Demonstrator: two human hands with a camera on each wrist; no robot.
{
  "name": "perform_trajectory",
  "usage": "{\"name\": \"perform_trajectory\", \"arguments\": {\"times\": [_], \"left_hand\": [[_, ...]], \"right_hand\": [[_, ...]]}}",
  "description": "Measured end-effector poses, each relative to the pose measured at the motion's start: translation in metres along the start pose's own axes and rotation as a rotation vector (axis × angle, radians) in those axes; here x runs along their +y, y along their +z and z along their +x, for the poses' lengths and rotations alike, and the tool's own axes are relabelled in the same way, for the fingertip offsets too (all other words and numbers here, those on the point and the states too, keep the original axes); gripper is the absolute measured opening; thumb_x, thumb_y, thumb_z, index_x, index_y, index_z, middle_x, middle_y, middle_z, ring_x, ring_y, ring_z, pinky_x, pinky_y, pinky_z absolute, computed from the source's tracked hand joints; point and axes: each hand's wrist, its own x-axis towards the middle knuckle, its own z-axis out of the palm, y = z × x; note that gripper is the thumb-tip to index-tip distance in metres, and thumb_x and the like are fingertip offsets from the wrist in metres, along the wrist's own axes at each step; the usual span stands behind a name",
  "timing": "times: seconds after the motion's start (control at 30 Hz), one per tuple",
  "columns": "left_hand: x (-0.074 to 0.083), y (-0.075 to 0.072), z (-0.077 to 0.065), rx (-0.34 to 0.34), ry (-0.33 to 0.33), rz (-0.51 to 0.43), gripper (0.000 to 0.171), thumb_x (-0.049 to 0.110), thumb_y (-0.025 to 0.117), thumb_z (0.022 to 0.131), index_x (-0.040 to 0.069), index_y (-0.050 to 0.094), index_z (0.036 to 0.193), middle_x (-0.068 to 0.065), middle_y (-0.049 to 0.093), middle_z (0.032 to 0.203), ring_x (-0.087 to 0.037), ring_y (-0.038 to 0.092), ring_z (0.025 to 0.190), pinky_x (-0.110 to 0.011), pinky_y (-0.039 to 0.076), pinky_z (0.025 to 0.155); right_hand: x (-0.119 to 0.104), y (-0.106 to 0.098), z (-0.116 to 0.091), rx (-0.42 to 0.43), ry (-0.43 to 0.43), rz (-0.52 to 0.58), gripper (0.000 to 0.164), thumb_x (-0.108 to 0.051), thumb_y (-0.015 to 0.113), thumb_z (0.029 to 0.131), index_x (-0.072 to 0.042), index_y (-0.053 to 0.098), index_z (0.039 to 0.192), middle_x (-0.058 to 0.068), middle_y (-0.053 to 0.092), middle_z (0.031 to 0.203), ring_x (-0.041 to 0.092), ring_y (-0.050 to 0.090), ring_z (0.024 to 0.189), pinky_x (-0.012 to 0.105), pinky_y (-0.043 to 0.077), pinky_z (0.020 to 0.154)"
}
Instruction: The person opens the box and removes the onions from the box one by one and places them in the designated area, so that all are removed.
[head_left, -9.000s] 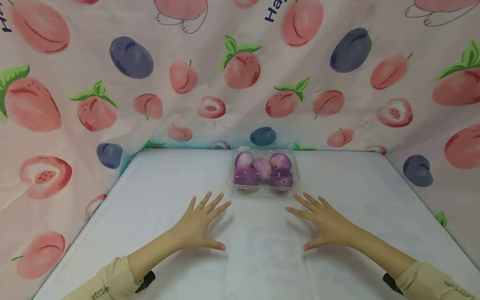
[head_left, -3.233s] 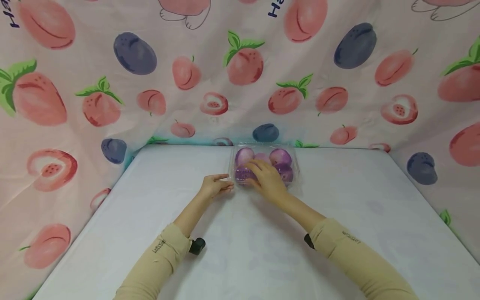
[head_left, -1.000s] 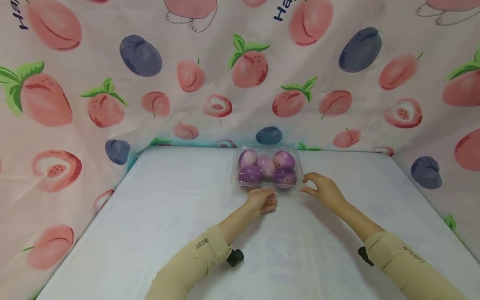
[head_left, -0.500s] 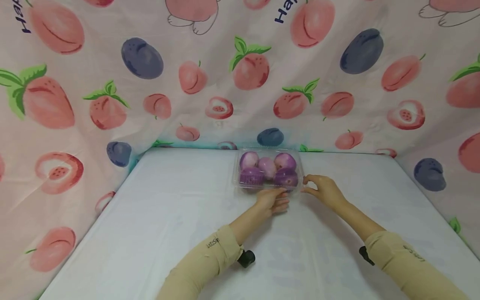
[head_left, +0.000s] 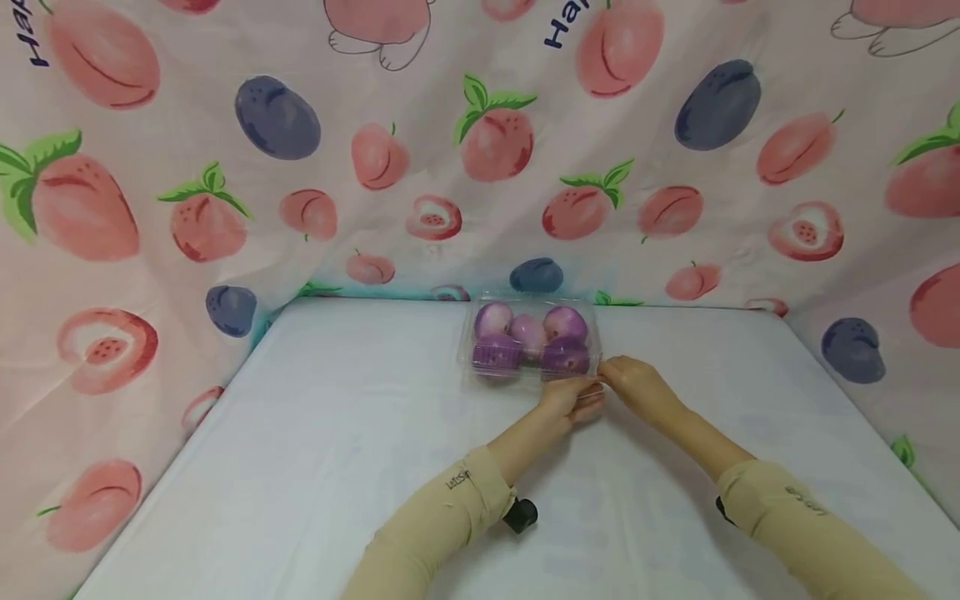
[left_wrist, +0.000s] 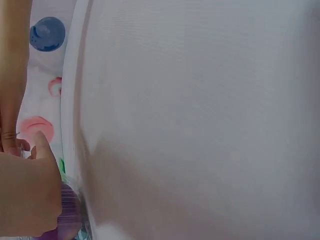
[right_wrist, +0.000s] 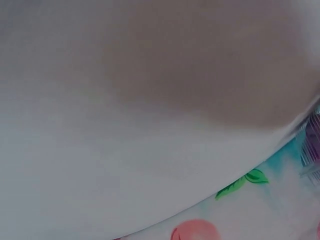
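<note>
A clear plastic clamshell box (head_left: 463, 350) stands at the far middle of the table, its lid down over several red onions (head_left: 496, 353). At its front right corner my two hands meet. My left hand (head_left: 566, 402) pinches the front rim near the corner, with the lower fingers below it. My right hand (head_left: 641, 387) pinches the corner itself, thumb and fingertips together. In the left wrist view, the back of my left hand (left_wrist: 30, 195) covers much of the box, and my right hand (left_wrist: 10, 120) is beyond it. The right wrist view shows only the ribbed box side (right_wrist: 311, 145).
A white cloth covers the table (head_left: 360, 392). Behind it and along both sides hangs a fruit-print curtain (head_left: 330, 150), close to the back of the box. A black wrist camera (head_left: 521, 515) hangs under the left sleeve.
My left hand has slid right along the box's front rim to the corner. My right hand's fingers have come together on that corner. Earlier, both hands were spread open before the box.
</note>
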Motion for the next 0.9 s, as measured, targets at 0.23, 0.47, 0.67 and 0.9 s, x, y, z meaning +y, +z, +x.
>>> {"name": "perform_trajectory", "arguments": {"times": [0.23,0.47,0.67,0.9], "left_hand": [[-0.004,0.005,0.004,-0.053,0.001,-0.024,0.027,0.001,0.048,0.095,-0.014,0.058,0.115,-0.028,0.06,0.117,-0.034,0.062,0.11,-0.036,0.051,0.092],[-0.004,0.011,0.004,-0.001,0.02,-0.036,0.023,-0.001,0.052,0.093,-0.015,0.062,0.107,-0.028,0.064,0.109,-0.03,0.068,0.099,-0.034,0.054,0.086],[-0.004,0.016,0.006,-0.031,0.015,-0.045,0.024,-0.002,0.05,0.094,-0.017,0.06,0.11,-0.03,0.062,0.113,-0.034,0.064,0.106,-0.036,0.052,0.091],[-0.01,0.023,0.004,0.037,0.178,0.078,0.021,-0.003,0.05,0.093,-0.017,0.063,0.102,-0.029,0.068,0.098,-0.026,0.071,0.084,-0.033,0.056,0.081]], "right_hand": [[0.002,0.002,-0.002,0.013,-0.038,-0.051,0.018,0.005,0.067,0.072,-0.004,0.051,0.075,0.005,0.06,0.07,0.021,0.061,0.064,0.033,0.052,0.059],[0.011,0.001,-0.001,-0.032,-0.121,-0.038,0.029,0.019,0.062,0.065,-0.002,0.049,0.08,0.006,0.059,0.074,0.021,0.061,0.067,0.031,0.054,0.061],[0.013,-0.005,0.002,-0.071,-0.132,-0.011,0.047,0.026,0.064,0.051,-0.004,0.047,0.082,0.004,0.055,0.073,0.017,0.056,0.065,0.028,0.05,0.056],[0.013,-0.013,0.012,-0.15,-0.073,0.058,0.043,0.025,0.063,0.055,-0.005,0.047,0.082,0.004,0.055,0.073,0.017,0.054,0.065,0.03,0.048,0.056]]}}
